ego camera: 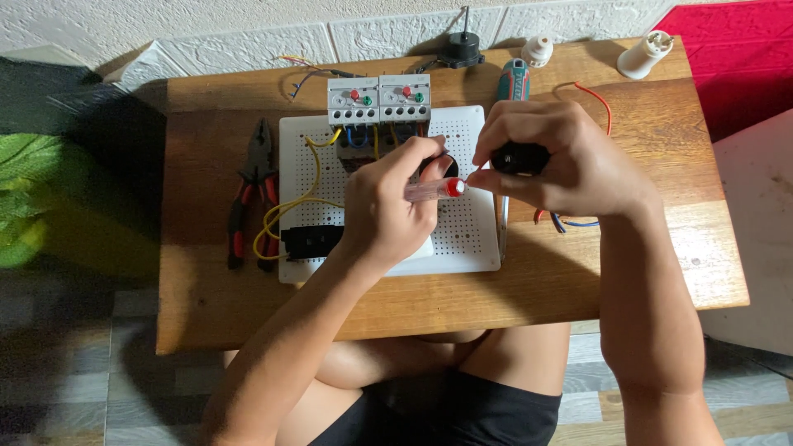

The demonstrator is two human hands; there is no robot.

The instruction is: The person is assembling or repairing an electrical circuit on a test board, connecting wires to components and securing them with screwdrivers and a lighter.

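My left hand [388,202] grips a small screwdriver [438,189] with a clear handle and a red end, its tip aimed to the right. My right hand [553,157] is closed around a small black part [519,157], held just above the right edge of a white perforated board [462,239]. The screwdriver's tip meets the black part between the two hands. Two grey relay units [379,99] with red and green buttons sit at the board's far edge, with yellow wires [289,206] running to a black block [310,241].
Red-handled pliers [250,194] lie left of the board on the wooden table [215,306]. A green-handled screwdriver [514,80], a black fan motor [460,49] and two white lamp holders [644,54] rest at the far edge. Loose red and blue wires [570,221] lie under my right hand.
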